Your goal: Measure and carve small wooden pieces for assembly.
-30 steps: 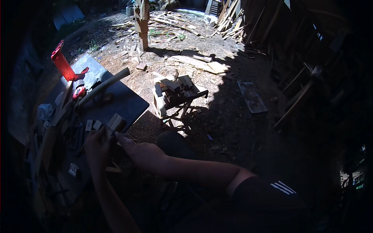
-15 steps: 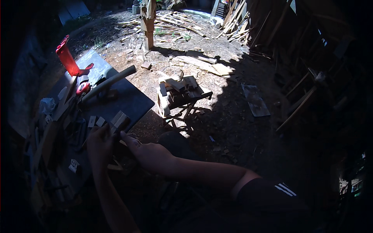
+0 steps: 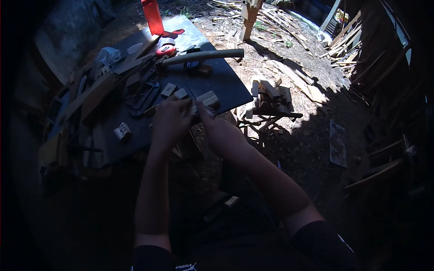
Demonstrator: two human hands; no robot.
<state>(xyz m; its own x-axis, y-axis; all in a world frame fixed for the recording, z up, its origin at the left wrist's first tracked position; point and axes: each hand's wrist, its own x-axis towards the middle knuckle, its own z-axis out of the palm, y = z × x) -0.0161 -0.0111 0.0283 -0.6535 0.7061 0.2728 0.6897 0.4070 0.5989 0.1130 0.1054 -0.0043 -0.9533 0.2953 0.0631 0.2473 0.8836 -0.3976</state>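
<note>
Close together at the near edge of a dark table (image 3: 226,86), both my hands are closed. My left hand (image 3: 171,118) has its fingers bent and pressed together; what they hold is hidden in shadow. My right hand (image 3: 225,137) is wrapped round something I cannot make out, its thumb pointing forward beside the left fingers. A thin dark strip (image 3: 191,91) sticks up between the hands. Just beyond the right thumb shows a pale, grooved wooden block (image 3: 208,99); whether a hand touches it is unclear. Two smaller wooden blocks (image 3: 169,89) lie beyond my left fingers.
On the table are a C-clamp (image 3: 147,97), a dark curved bar (image 3: 203,56), a red-and-white tool (image 3: 166,47), wooden boards (image 3: 101,97) and a small carved block (image 3: 122,131). Right of it, a small stand (image 3: 275,115) carries wood offcuts. A wooden post (image 3: 249,20) rises behind.
The whole view has swung, so the table and stand now sit farther right and higher. My hands stay close together by the same blocks, and more of my left arm shows.
</note>
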